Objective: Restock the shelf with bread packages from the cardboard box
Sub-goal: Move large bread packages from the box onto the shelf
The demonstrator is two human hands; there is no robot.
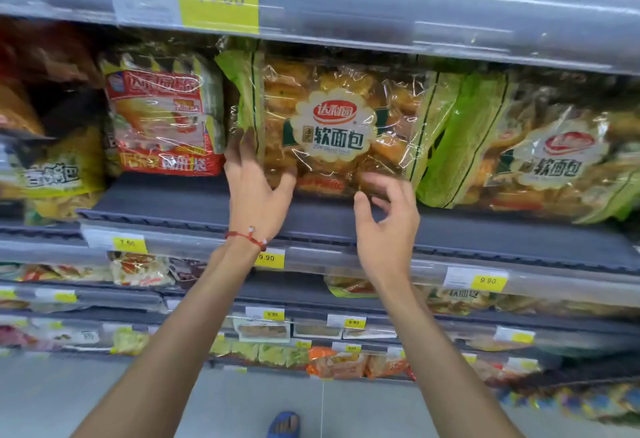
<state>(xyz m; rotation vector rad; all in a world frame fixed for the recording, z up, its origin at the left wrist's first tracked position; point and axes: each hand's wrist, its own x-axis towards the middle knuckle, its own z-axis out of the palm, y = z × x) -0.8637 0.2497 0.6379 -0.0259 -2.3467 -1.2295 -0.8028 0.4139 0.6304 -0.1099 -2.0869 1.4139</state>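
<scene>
Both hands reach up to the grey shelf (194, 202) in the middle of the frame; the left hand (258, 188), with a red string bracelet (247, 235) on its wrist, lies with fingers spread against the lower left corner of the bread package (332, 126), fingertips touching the green edge of the wrapper and thumb pressed to its bottom front, more steadying than clenching it, while the right hand (388, 219) hangs loose and half curled just below the package's lower right corner, fingers parted and gripping nothing, though whether a fingertip grazes the wrapper cannot be told. At far left of the frame a yellow bag (59, 174) sits at the shelf end, and beside it stands a red and white package (166, 115), just left of the bread package. That bread package stands upright on the shelf at centre, clear wrapper showing brown buns behind a white scalloped label with a red logo. To its right a second bread package (540, 160) of the same kind leans against it. Overhead, in the upper left, a yellow price tag (218, 1) reads 14.80. Lower shelves hold more wrapped goods with small yellow tags, and a blue sandal (284, 423) shows at the bottom centre
</scene>
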